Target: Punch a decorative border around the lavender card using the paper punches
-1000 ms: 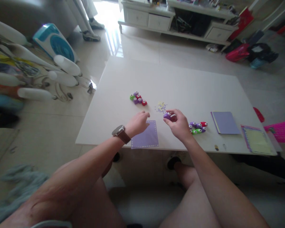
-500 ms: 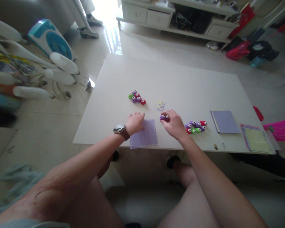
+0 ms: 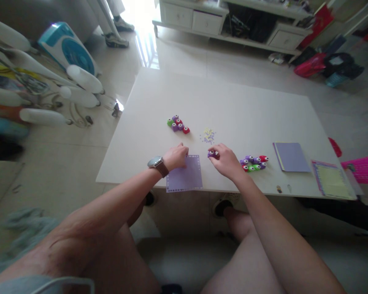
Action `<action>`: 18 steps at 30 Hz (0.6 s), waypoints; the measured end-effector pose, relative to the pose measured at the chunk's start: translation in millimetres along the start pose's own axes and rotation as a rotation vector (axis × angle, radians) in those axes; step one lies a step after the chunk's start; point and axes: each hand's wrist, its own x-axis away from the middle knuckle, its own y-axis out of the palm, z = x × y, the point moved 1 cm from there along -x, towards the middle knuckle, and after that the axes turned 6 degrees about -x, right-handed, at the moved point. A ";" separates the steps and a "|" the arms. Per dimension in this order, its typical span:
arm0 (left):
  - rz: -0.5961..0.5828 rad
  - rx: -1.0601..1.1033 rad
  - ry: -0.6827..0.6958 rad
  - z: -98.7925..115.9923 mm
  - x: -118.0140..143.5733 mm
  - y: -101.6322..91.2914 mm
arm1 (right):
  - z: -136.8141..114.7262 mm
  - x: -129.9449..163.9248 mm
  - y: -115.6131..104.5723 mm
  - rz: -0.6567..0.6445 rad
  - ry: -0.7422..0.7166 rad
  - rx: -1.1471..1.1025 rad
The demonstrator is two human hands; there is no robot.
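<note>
A sheet of purple paper (image 3: pixel 188 177) with small punched holes along its edges lies at the table's near edge, its lower edge slightly past it. My left hand (image 3: pixel 177 157), with a watch on the wrist, is on the sheet's upper left part, fingers drawn together on it; its corner there is hidden. My right hand (image 3: pixel 225 160) holds a small purple craft paper punch (image 3: pixel 212 154) between thumb and fingers, just right of the sheet. Beyond it lies a scatter of yellow and purple paper bits (image 3: pixel 208 135).
One cluster of red, green and purple punches (image 3: pixel 178 124) stands farther left; another group of punches (image 3: pixel 254 163) is right of my right hand. A purple paper stack (image 3: pixel 292 157), a yellow pad (image 3: pixel 333 179) and two tiny items lie rightward on the white table (image 3: pixel 233 106).
My left fingers have gone from spread to drawn together. The purple sheet has shifted slightly left and turned a little. My right hand still holds the purple punch.
</note>
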 end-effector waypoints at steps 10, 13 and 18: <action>-0.027 0.131 0.034 -4.5 -5.9 -10.2 | 7.0 4.9 6.1 -0.230 -0.022 0.084; -0.059 0.215 0.012 -6.9 -6.9 -16.8 | 10.7 3.8 6.5 -0.230 0.007 -0.005; -0.055 0.292 -0.020 -11.4 -6.9 -25.5 | 18.7 2.9 7.6 -0.229 0.026 -0.094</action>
